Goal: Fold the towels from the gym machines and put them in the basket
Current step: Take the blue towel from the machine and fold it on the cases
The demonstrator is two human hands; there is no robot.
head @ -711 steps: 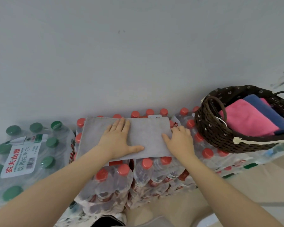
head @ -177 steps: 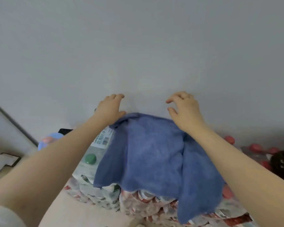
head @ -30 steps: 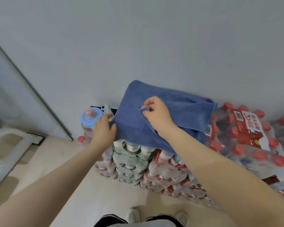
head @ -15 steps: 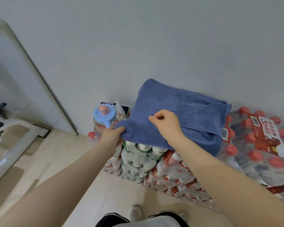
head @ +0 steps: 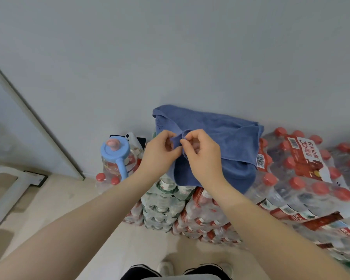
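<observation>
Grey wall (head: pixel 170 57) fills the upper field; beige floor (head: pixel 69 209) below, with a pale door panel (head: pixel 18 122) leaning in at far left. Shrink-wrapped packs of water bottles stand stacked against the wall: green-label packs (head: pixel 164 201) at centre, red-cap packs (head: pixel 303 178) spreading to the right.

Blue towel (head: pixel 216 134) lies on top of the stack, against the wall, partly folded. One layer is turned over the other, with a diagonal edge running across the right half. Its near edge droops over the front of the packs. Right edge touches a red pack label.

Left hand (head: pixel 160 156): fingers curled, thumb and fingers pinching a small bunched bit of the towel at its near left part. Right hand (head: pixel 202 156): fingers curled, pinching the same bunch just beside the left. Fingertips of the two hands nearly touch. Both forearms are bare and reach in from the lower field.

Clear jug with a blue lid (head: pixel 115 148) and blue handle sits left of the towel, on the lower bottles near the wall. A dark flat item behind it is too obscured to identify.

Shoes (head: pixel 166 267) and dark trouser hems show at the bottom edge.
</observation>
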